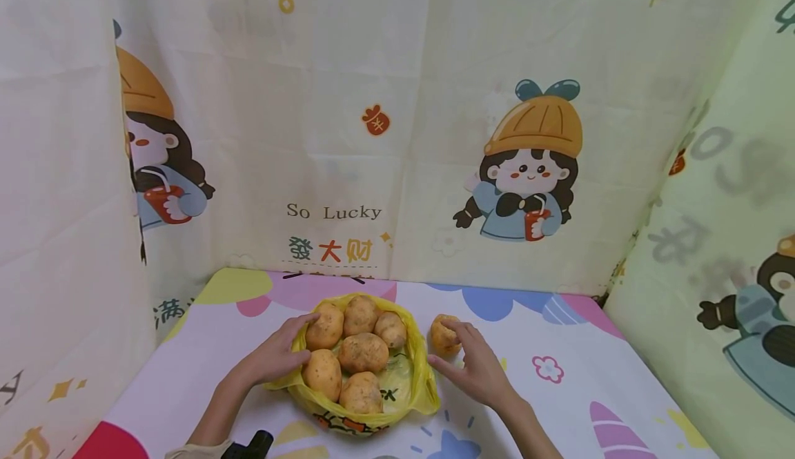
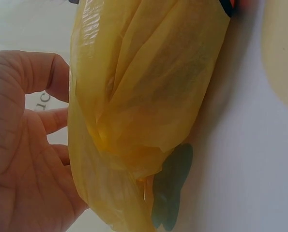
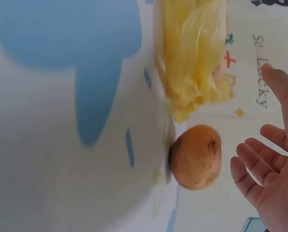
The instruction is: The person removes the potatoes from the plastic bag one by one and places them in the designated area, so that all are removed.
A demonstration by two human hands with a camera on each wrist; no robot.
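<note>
A yellow plastic bag (image 1: 422, 376) lies with its mouth spread wide, several potatoes (image 1: 363, 353) inside it. At its left rim is my left hand (image 1: 273, 352), thumb and fingers spread apart, their tips at the rim beside two potatoes. In the left wrist view those fingertips disappear behind the bag's yellow side (image 2: 153, 96). One loose potato (image 1: 444, 335) rests on the table to the right of the bag. My right hand (image 1: 475, 366) hovers by it with fingers parted; the right wrist view shows a gap between the fingers and this potato (image 3: 197, 157).
The tabletop has a white cover (image 1: 528, 404) printed with colourful shapes. Cream cloth walls (image 1: 428, 169) with cartoon figures and lettering enclose it at the back and both sides. A black device (image 1: 248, 445) sits at my left wrist.
</note>
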